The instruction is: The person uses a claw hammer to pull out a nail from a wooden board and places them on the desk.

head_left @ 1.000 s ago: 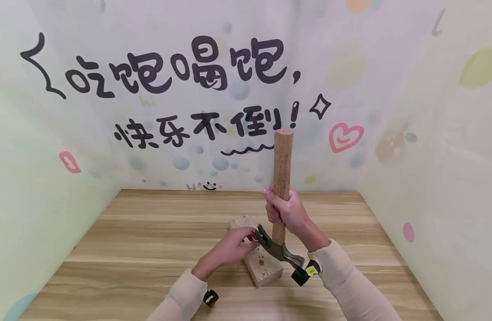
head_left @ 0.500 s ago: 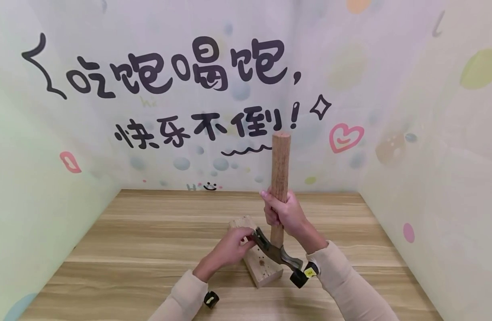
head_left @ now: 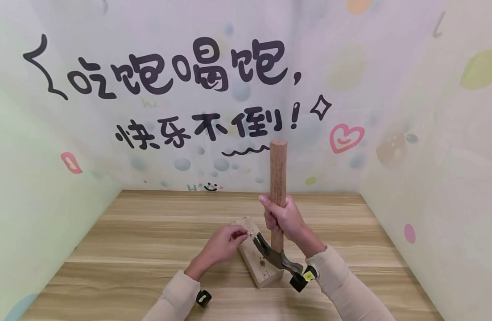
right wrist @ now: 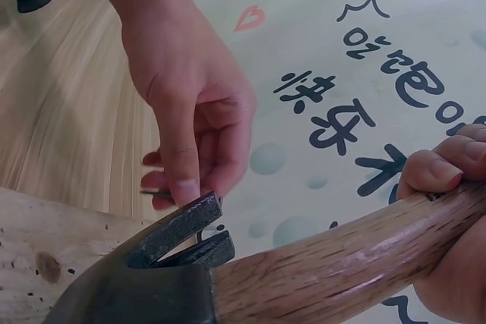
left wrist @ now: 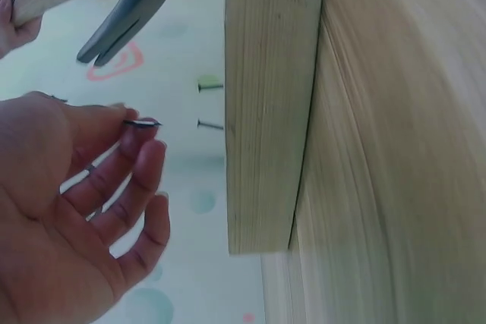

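My left hand [head_left: 221, 244] pinches a thin dark nail [left wrist: 144, 123] between thumb and fingertips, just off the upper left side of a pale wooden block [head_left: 258, 268]. In the left wrist view, two nails stick out of the block's face, an upper nail [left wrist: 210, 87] and a lower nail [left wrist: 210, 124]. My right hand [head_left: 287, 218] grips the wooden handle of a claw hammer [head_left: 278, 171]. The handle points up and the metal head hangs low, its claw [right wrist: 178, 233] towards my left hand and overlapping the block in the head view.
The block lies slantwise on a wood-grain table [head_left: 149, 249]. Pale printed wall sheets [head_left: 169, 174] with dark lettering enclose the table at the back and both sides. A black wrist device [head_left: 203, 298] sits at my left cuff.
My left hand has drawn back to the left from the hammer's claw, with the nail now showing in its fingers. My right hand and the hammer have sunk slightly and shifted a little left.
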Demonstrator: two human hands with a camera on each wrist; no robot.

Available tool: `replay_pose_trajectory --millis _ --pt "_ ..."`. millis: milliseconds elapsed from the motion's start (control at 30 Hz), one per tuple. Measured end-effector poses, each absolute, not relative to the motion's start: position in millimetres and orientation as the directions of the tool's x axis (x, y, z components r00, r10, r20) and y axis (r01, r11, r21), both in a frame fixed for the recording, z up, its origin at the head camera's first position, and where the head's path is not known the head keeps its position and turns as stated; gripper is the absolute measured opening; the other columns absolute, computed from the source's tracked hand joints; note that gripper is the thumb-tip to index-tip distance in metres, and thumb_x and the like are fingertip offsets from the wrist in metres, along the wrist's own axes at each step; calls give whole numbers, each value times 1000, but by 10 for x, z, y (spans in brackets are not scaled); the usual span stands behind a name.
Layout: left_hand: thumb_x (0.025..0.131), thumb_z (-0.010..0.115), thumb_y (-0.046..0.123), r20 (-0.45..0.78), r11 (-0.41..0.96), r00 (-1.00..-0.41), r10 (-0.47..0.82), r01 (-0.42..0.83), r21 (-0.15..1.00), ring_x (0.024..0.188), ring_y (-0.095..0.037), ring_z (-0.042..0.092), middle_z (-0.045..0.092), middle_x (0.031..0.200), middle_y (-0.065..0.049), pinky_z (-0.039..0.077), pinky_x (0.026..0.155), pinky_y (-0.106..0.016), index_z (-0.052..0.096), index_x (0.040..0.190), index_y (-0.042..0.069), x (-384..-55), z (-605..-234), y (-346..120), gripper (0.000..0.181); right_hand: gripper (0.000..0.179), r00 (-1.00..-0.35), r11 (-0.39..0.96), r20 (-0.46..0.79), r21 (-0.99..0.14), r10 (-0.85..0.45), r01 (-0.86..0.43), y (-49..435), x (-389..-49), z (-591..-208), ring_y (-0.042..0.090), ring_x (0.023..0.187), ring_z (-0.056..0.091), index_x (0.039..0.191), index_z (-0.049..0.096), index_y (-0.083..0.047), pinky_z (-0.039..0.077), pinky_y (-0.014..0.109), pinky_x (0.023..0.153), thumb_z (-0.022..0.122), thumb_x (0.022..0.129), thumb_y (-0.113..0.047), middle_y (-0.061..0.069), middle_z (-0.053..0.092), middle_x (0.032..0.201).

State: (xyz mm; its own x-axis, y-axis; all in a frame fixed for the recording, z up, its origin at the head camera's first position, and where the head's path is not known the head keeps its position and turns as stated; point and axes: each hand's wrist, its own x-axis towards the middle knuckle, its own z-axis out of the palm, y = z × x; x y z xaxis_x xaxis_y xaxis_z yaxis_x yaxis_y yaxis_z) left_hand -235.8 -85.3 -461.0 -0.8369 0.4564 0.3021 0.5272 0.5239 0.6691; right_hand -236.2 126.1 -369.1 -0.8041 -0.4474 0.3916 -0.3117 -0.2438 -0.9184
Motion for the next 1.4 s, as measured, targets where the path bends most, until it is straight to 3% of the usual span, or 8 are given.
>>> replay_pose_trajectory --millis 400,500,933,1167,1400 --pt "92 70 11 229 705 -940 253 341 622 72 -8 57 65 77 6 48 67 -28 70 87 7 -2409 -4661 -1214 6 41 -801 -242 384 -922 -459 -303 1275 -2386 -3769 9 37 34 69 35 1 29 27 35 50 103 -17 -3 37 47" --pt "90 71 11 216 723 -951 221 308 618 74 -9 60 67 79 3 50 69 -31 70 88 4 -2401 -4662 -1285 7 42 -801 -242 382 -922 -461 -301 1278 -2392 -3785 10 37 33 69 34 3 28 28 34 49 103 -15 -2 37 47" --pt "86 72 11 129 818 -985 111 165 551 72 -13 60 67 77 0 50 64 -33 68 80 12 -2435 -4730 -1511 7 43 -808 -224 366 -929 -461 -293 1279 -2402 -3838 11 37 33 68 34 4 28 28 34 50 103 -16 -4 38 47" --pt "85 71 10 86 845 -994 71 106 524 61 -13 52 61 71 1 40 52 -29 64 75 12 -2465 -4791 -1580 12 45 -814 -208 352 -935 -461 -286 1280 -2410 -3869 11 37 34 66 35 5 29 28 35 50 103 -17 -2 38 46" --pt "85 71 10 50 863 -998 46 65 501 53 -12 41 44 58 4 27 47 -26 49 61 15 -2478 -4847 -1615 33 43 -829 -199 335 -941 -448 -273 1268 -2408 -3893 10 37 35 70 35 6 30 26 36 52 102 -18 -2 39 47"
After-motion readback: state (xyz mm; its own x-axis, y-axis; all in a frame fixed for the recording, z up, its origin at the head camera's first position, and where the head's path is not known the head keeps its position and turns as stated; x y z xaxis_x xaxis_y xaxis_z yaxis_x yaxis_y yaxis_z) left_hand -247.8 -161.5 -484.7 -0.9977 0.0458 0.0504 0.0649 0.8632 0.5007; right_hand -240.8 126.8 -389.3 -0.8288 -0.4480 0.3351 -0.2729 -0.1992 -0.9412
